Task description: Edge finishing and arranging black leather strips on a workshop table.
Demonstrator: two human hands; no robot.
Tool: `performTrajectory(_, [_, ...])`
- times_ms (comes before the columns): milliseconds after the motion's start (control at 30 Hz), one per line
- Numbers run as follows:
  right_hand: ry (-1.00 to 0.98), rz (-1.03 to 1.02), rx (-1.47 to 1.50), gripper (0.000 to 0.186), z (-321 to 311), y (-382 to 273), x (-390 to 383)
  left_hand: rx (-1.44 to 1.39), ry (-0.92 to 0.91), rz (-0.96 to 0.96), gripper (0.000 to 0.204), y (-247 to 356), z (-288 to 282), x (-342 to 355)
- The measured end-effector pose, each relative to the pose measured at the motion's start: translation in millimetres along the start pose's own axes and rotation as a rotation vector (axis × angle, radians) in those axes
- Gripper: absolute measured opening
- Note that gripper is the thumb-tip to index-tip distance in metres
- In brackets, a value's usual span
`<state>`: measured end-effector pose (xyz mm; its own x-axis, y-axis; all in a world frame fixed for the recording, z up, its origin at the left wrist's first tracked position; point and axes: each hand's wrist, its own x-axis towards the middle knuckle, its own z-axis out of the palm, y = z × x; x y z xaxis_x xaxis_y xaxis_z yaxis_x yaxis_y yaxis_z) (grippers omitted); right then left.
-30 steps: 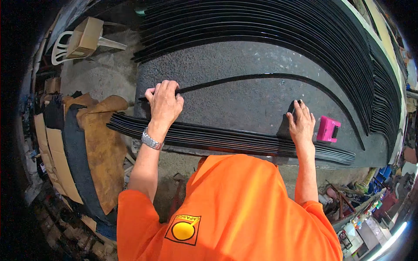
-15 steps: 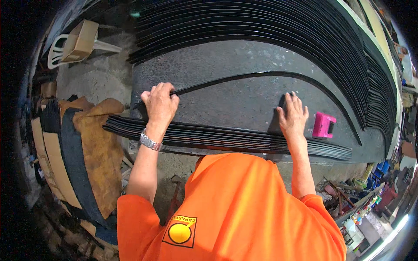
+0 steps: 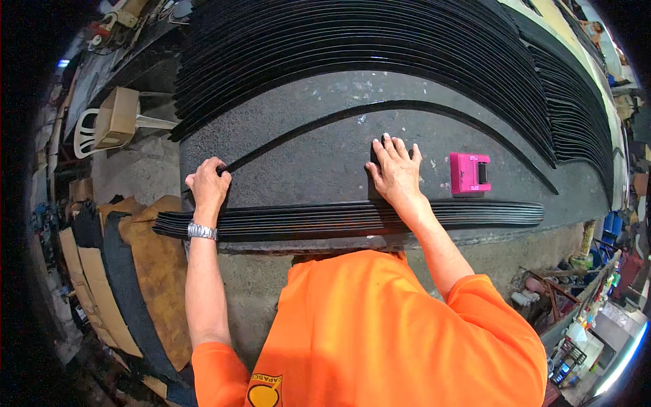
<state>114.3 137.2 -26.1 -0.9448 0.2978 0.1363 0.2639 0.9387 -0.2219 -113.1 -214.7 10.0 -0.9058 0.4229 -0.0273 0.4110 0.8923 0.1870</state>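
Observation:
A single long black strip (image 3: 380, 105) curves in an arc across the dark tabletop (image 3: 305, 159). Its left end is pinched in the fingers of my left hand (image 3: 207, 182), near the table's left side. My right hand (image 3: 395, 169) lies with fingers stretched on the bare tabletop, inside the arc and apart from the strip. Just right of that hand sits a bright pink box-like object (image 3: 468, 173) with a black part. Along the near edge lies a bundle of black strips (image 3: 305, 218), under both my forearms.
A large stack of black strips (image 3: 366, 47) covers the far side, with another stack (image 3: 576, 115) at the far right. A white plastic chair (image 3: 85, 133) bearing a cardboard box (image 3: 119, 117) stands left. Brown hide-like sheets (image 3: 159, 278) hang at the lower left.
The view has shifted. My left hand, still pinching the strip's end, has moved nearer and left on the table. My right hand has moved left, away from the pink object.

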Motion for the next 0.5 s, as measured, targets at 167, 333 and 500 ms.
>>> performTrajectory(167, [0.010,-0.057,0.021,0.051,-7.3,2.7,-0.6,0.013,-0.022,0.007,0.022,-4.0,-5.9,0.3])
performTrajectory(333, [0.019,-0.003,0.004,0.049,2.3,0.6,-6.6,0.011,-0.109,0.047,0.030,-15.4,-21.5,1.9])
performTrajectory(500, [0.037,0.060,-0.062,0.048,6.2,-11.0,-6.6,0.052,-0.161,0.035,0.029,-53.5,-36.7,1.9])
